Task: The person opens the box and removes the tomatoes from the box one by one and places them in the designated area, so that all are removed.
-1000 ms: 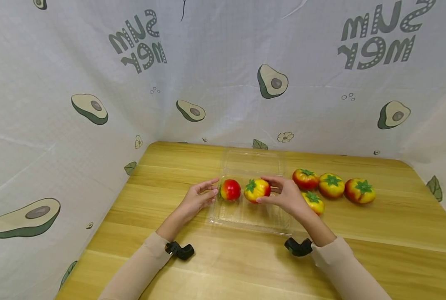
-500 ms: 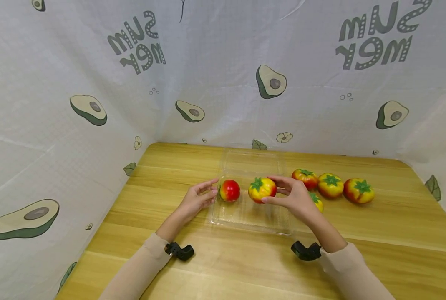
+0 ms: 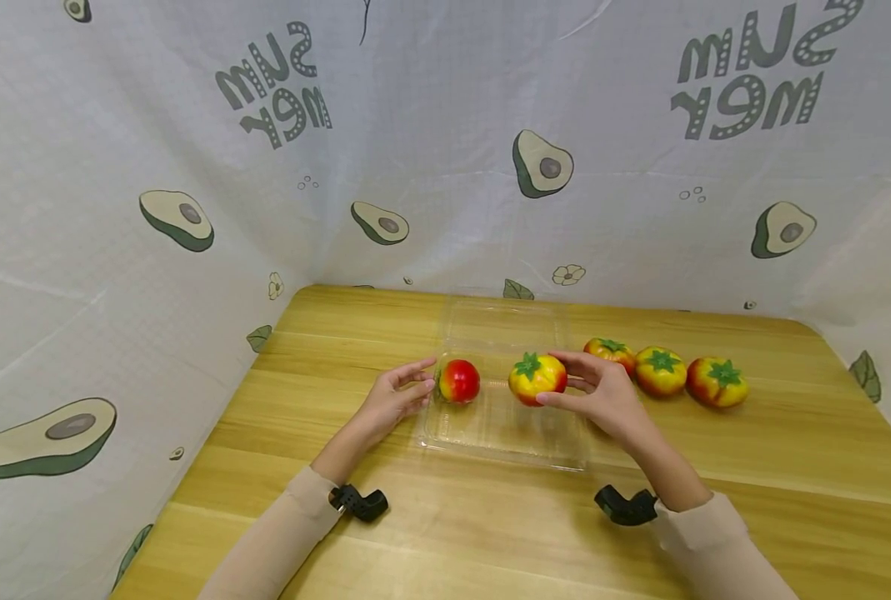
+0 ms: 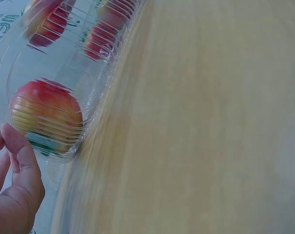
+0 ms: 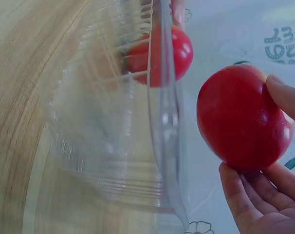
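Note:
Between the thumb and fingers of my right hand (image 3: 601, 397) is a yellow-and-red toy tomato (image 3: 533, 385) with a green leafy top, held over the right part of a clear plastic clamshell box (image 3: 501, 456). The right wrist view shows the held tomato's smooth red underside (image 5: 240, 122) above the box's rim. Another toy tomato (image 3: 460, 381) lies on its side in the box's left part, red base turned right and green top against the left wall. My left hand (image 3: 392, 402) pinches the box's left rim with thumb and finger, beside that tomato.
The box's hinged lid (image 3: 505, 321) lies open toward the back. To its right, several more toy tomatoes (image 3: 661, 372) stand on the wooden table (image 3: 340, 333), one partly hidden behind my right hand. A white printed cloth (image 3: 445, 150) hangs behind and beside the table.
My right hand has drawn the held tomato rightward, away from the one in the box. The loose tomato nearest that hand is now covered by it. My left hand stays put.

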